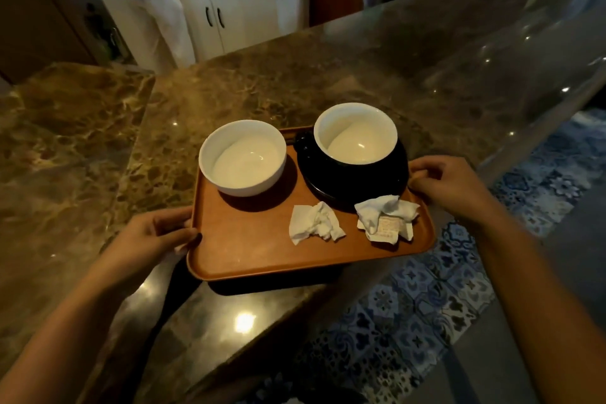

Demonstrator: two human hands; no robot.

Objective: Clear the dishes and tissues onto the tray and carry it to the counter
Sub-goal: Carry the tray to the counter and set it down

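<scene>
Holding the tray (pixel 249 252) by both short ends, I have it at the near edge of the counter (pixel 262 82), with its right part overhanging the tiled floor (pixel 426 289). My left hand (pixel 154 233) pinches the left rim, thumb on top; my right hand (pixel 449 184) curls over the right rim. Loading looks finished: everything to be cleared seems aboard. Whether the tray rests fully on the stone or hangs just above it, I cannot tell, so setting down and letting go may remain. A white bowl (pixel 244 157) sits at the tray's far left, empty. A dark cup (pixel 355 134) with a white inside stands on a dark saucer (pixel 354 184) at the far right, also empty. Two crumpled tissues (pixel 314 223) lie along the near right.
</scene>
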